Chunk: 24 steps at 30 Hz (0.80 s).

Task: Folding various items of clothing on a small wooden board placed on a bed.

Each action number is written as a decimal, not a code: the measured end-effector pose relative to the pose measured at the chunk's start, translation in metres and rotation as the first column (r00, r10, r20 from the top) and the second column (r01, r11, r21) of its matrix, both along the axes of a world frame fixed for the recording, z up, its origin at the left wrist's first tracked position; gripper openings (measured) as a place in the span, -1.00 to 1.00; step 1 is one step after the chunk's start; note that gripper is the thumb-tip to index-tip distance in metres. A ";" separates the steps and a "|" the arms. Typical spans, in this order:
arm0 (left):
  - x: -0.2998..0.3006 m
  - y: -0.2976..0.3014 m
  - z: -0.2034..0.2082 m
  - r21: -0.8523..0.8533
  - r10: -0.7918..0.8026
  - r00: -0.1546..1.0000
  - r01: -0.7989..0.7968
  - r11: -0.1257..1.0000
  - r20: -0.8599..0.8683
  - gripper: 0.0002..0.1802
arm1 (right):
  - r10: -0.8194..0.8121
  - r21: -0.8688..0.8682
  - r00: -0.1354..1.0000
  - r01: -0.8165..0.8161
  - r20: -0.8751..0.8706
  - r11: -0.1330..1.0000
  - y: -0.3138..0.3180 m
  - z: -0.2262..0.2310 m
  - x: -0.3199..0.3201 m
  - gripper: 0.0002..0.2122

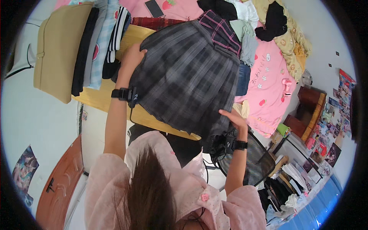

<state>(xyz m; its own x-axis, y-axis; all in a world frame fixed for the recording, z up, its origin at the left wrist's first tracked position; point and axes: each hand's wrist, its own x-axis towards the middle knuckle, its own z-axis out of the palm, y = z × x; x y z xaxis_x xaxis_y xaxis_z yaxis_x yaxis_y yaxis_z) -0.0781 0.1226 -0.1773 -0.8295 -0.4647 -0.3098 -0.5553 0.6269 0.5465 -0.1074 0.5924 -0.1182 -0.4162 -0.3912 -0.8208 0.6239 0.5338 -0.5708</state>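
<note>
A dark grey plaid pleated skirt [180,73] is spread out in front of me, its waistband toward the far right and its wide hem toward me. My left hand [132,59] is closed on the skirt's left edge, thumb on top and the other fingers hidden. At the lower right corner of the hem, my right hand [235,118] grips the cloth, its thumb lying over the fabric. Beneath the skirt is a yellow wooden table [159,119]. A black and pink checked cloth [220,30] lies at the waistband.
Folded clothes with a tan piece [61,50] in front stand at the left. Behind lies a pink bedspread [264,84] with a phone [154,8], a black garment [273,23] and other clothes. A black mesh chair [253,157] is by my right arm.
</note>
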 end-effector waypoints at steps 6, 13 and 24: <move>-0.037 0.009 0.012 -0.099 -0.079 0.997 0.077 0.992 -0.021 -0.61 | -0.252 0.058 0.967 0.254 -0.039 0.965 -0.019 -0.015 0.032 -0.58; -0.004 0.021 0.014 -0.276 -0.109 0.993 0.091 0.957 -0.048 -0.62 | -0.455 0.133 0.888 0.444 0.067 0.886 -0.024 -0.028 0.073 -0.68; 0.059 0.046 0.051 -0.471 -0.303 0.889 0.117 0.875 -0.343 -0.47 | -0.532 -0.128 0.663 0.681 0.527 0.721 -0.081 0.011 0.124 -0.59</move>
